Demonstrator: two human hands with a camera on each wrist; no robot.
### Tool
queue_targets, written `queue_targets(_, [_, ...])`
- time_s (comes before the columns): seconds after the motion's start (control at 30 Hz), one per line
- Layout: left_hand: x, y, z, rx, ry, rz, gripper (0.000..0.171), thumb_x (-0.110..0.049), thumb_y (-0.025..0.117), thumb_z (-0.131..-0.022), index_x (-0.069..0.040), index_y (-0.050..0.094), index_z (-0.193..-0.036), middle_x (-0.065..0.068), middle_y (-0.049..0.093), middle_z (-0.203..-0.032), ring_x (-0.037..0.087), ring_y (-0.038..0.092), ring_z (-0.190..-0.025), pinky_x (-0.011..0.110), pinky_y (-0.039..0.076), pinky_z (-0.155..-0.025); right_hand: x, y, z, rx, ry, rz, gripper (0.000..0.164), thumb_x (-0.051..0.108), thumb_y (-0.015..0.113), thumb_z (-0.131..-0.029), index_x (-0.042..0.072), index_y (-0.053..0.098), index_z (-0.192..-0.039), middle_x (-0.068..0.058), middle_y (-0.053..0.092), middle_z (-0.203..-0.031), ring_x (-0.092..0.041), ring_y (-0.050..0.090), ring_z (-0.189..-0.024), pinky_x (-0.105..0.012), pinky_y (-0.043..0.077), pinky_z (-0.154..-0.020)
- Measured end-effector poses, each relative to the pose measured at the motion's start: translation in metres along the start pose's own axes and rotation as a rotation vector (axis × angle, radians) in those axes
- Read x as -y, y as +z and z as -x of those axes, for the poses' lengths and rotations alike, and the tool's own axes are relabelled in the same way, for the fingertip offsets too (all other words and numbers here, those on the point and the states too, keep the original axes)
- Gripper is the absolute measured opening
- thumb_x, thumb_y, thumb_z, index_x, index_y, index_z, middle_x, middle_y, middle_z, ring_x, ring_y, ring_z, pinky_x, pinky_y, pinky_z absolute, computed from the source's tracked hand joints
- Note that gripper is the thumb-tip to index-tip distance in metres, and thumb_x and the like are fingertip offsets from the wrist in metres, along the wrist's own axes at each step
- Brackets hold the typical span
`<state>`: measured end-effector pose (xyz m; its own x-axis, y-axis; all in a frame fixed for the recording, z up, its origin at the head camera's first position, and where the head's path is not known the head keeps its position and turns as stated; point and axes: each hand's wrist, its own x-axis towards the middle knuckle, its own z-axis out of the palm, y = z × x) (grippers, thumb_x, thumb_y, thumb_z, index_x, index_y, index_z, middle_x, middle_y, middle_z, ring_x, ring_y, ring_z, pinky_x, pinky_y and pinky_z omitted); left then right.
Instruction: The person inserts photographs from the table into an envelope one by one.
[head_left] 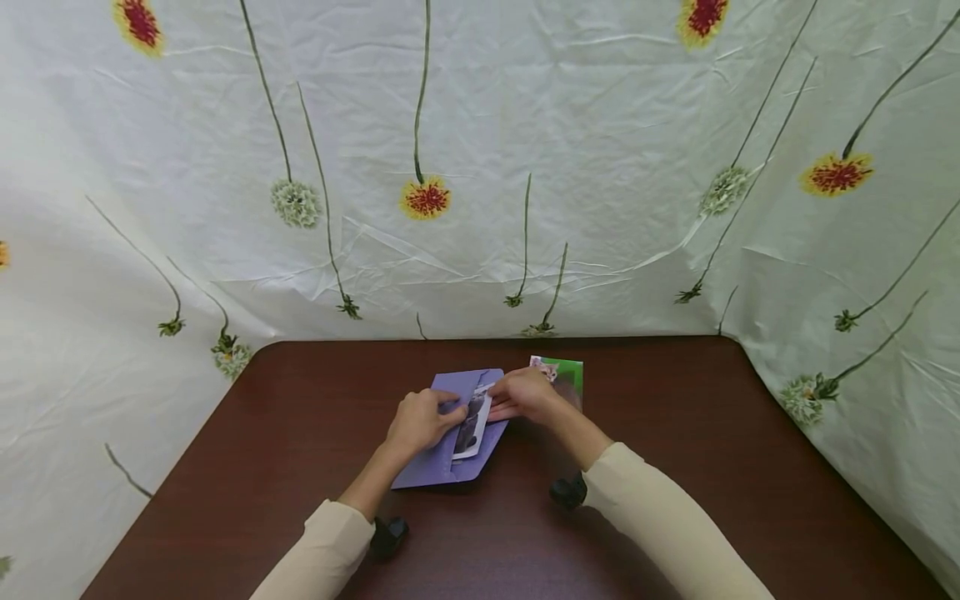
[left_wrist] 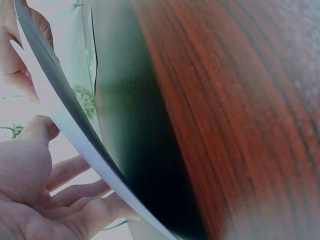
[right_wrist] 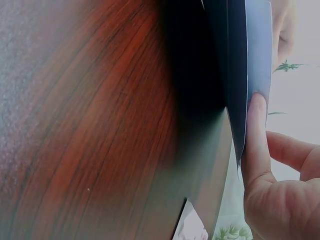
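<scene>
A purple envelope [head_left: 427, 471] lies tilted at the middle of the table, its flap side open toward the right. A white-bordered photo card [head_left: 471, 429] with a dark grey picture sits partly in its pocket. The left hand [head_left: 417, 423] grips the envelope from the left, thumb and forefinger at the pocket edge beside the photo card. At the card's upper right, the right hand [head_left: 525, 395] holds its edge, thumb above and fingers lower. The right wrist view shows a finger [right_wrist: 257, 135] lying along the purple paper. In the left wrist view, the left hand [left_wrist: 60, 195] is against the envelope's face.
Behind the right hand lies a green card [head_left: 572, 373] with a cat picture, partly covered by that hand. The dark brown table [head_left: 300, 400] meets a white flowered cloth [head_left: 480, 250] at its back and sides. Black wrist devices [head_left: 567, 492] sit under both cuffs.
</scene>
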<state>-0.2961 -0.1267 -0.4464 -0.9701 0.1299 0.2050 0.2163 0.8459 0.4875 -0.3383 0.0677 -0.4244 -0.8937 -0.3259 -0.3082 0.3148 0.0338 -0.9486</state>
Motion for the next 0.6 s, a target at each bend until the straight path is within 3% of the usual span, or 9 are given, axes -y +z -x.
queue_targets(0.43, [-0.0003,0.0008,-0.0013,0.006,-0.024,0.008,0.037,-0.036,0.073,-0.09,-0.01,0.079,-0.116,0.015,0.075,-0.116,0.035,0.073,-0.101,0.049,0.057,-0.083,-0.0011,0.0077,-0.0046,0.007,0.002,0.009,0.024,-0.006,0.055,-0.095,-0.02,0.061,-0.113,-0.014,0.067,-0.074,-0.022,0.072,-0.065,-0.037,0.062,-0.073])
queue_targets(0.6, [-0.0002,0.0005,-0.0012,0.013,-0.025,0.006,0.037,-0.037,0.074,-0.09,-0.011,0.078,-0.116,0.015,0.075,-0.117,0.032,0.073,-0.096,0.046,0.057,-0.079,-0.0005,0.0082,-0.0024,0.029,0.007,0.012,0.024,-0.005,0.057,-0.094,-0.02,0.063,-0.112,-0.02,0.071,-0.086,-0.024,0.073,-0.073,-0.039,0.061,-0.077])
